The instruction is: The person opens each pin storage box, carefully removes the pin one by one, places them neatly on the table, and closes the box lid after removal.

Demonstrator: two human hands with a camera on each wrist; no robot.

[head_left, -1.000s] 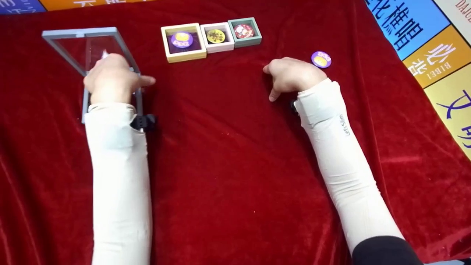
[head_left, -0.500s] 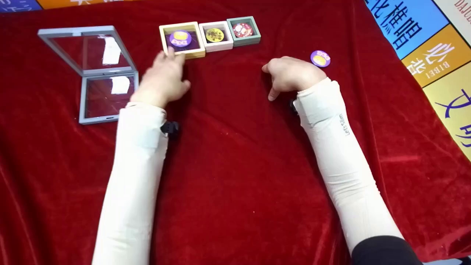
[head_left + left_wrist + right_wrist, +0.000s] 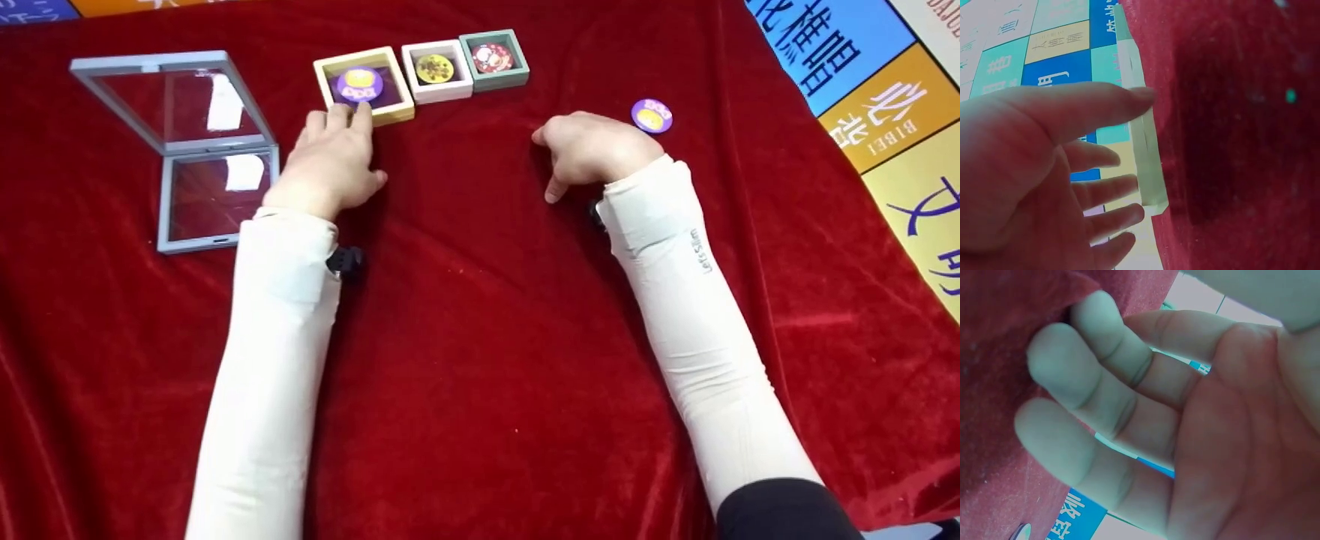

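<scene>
In the head view my left hand (image 3: 330, 161) reaches its extended fingers to the near edge of a pale yellow display frame (image 3: 394, 114). A purple and yellow round badge (image 3: 360, 85) sits inside that frame. The left wrist view shows the frame's side wall (image 3: 1148, 157) at the fingertips, with the thumb apart from the other fingers. Off to the right, my right hand (image 3: 600, 150) rests low on the red cloth, its fingers loosely bent with nothing in them. Behind its wrist lies a loose purple and yellow badge (image 3: 652, 116).
A grey hinged display frame (image 3: 161, 196) stands unfolded at left, bright white patches on its clear panels. Right of the yellow frame are a white frame (image 3: 442, 95) with a yellow badge and a green frame (image 3: 510, 77) with a red badge. Printed coloured panels (image 3: 877, 97) border the cloth.
My left hand has moved right from the grey frame to the yellow one. The yellow frame has turned slightly and shifted left, away from the white frame. My right hand has stayed put.
</scene>
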